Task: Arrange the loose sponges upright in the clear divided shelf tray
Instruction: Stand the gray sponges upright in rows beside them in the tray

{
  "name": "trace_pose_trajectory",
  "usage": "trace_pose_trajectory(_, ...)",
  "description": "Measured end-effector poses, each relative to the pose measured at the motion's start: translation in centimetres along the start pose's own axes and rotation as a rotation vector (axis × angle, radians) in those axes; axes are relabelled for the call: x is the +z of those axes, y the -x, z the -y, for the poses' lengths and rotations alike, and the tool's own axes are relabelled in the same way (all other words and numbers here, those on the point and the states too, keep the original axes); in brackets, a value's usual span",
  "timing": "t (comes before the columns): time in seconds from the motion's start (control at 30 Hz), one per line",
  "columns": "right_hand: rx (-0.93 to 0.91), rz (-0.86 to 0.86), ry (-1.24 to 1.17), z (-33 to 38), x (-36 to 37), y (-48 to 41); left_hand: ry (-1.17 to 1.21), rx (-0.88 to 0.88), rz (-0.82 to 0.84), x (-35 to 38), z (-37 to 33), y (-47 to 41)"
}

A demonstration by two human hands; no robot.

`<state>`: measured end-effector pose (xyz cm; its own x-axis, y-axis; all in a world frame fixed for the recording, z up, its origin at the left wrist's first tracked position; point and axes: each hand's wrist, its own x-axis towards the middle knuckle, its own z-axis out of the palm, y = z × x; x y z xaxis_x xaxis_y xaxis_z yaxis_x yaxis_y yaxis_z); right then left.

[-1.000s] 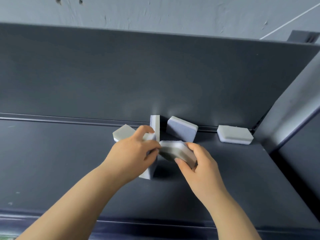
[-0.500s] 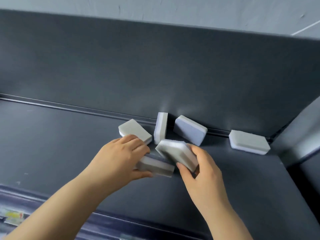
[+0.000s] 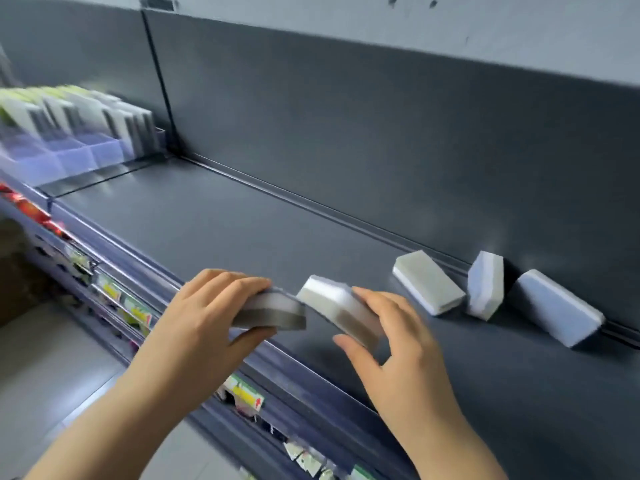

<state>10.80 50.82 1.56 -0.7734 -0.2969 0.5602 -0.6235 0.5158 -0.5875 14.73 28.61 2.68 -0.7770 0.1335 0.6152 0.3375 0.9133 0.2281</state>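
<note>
My left hand (image 3: pixel 204 317) grips a grey sponge (image 3: pixel 273 311) above the shelf's front edge. Just to its right, my right hand (image 3: pixel 398 344) holds a white-and-grey sponge (image 3: pixel 337 308), fingers on its far side and thumb below. Three loose sponges stay by the back wall at the right: a flat grey-topped one (image 3: pixel 427 282), one standing on edge (image 3: pixel 485 285), and a tilted pale blue one (image 3: pixel 557 306). The clear divided tray (image 3: pixel 69 157) sits far left on the shelf, blurred, with several sponges (image 3: pixel 114 123) standing upright in it.
The dark shelf (image 3: pixel 242 230) runs from the tray to the loose sponges, with a dark back panel (image 3: pixel 346 133) behind. Price tags (image 3: pixel 242 396) hang along the front rail. A lower shelf and grey floor lie at the lower left.
Both hands lifted their sponges off the shelf and carried them left, away from the pile. The view swung left, bringing the tray into sight.
</note>
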Motion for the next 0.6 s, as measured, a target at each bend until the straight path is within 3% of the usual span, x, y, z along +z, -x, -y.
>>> trace_pose_trajectory(0.2,-0.147,0.004,0.006,10.1,11.0,-2.1,-0.103,-0.089,-0.070,-8.2,9.5,6.7)
trace_pose_trajectory(0.5,-0.047,0.166,-0.091,18.8,22.6,-3.9,-0.070,-0.241,-0.119,-14.7,21.2,13.2)
trace_pose_trajectory(0.6,-0.056,0.136,-0.091,20.1,24.7,-6.2,-0.061,-0.244,-0.130,-15.8,24.7,12.5)
